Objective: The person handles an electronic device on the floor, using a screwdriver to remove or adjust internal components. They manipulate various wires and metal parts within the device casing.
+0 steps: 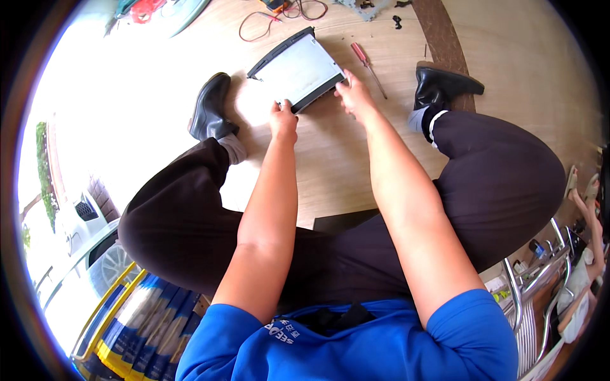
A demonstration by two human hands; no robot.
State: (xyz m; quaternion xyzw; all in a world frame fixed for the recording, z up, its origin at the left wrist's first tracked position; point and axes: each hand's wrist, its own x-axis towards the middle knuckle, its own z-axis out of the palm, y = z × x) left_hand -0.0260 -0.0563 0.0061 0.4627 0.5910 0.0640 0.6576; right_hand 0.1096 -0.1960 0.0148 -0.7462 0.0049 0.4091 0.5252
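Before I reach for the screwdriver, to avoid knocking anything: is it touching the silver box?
Apart: the head view shows floor between screwdriver and silver box.

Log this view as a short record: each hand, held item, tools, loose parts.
Left hand: grip on the near edge of the flat box, left end
Right hand: grip on that edge's right end
Held item: pale top, black edges; lifted or resting, cannot tell
Tools: red-handled screwdriver, right of box; meter, beyond it
Loose parts: small black pieces, beyond screwdriver
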